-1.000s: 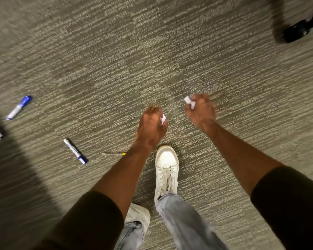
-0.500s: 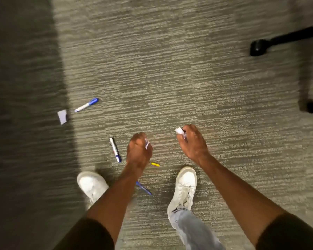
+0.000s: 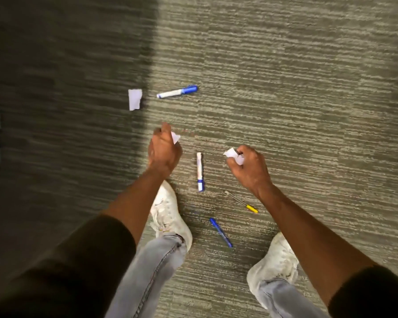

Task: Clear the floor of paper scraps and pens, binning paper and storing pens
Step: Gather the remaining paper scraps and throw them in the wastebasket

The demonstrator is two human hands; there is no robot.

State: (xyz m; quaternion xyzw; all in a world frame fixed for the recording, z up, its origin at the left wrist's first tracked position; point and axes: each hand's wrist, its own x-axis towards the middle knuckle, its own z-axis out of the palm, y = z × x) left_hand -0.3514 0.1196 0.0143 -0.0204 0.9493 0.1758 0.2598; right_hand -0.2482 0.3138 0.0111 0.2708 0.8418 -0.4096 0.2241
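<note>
Both hands are closed on paper: left hand [image 3: 164,149] on one scrap [image 3: 175,137], right hand [image 3: 248,167] on another. The marker [image 3: 199,172] lies between them; it looks stiff and light, best pinched mid-barrel.

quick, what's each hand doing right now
Left hand: closed on a white paper scrap.
Right hand: closed on a crumpled paper scrap.
</note>
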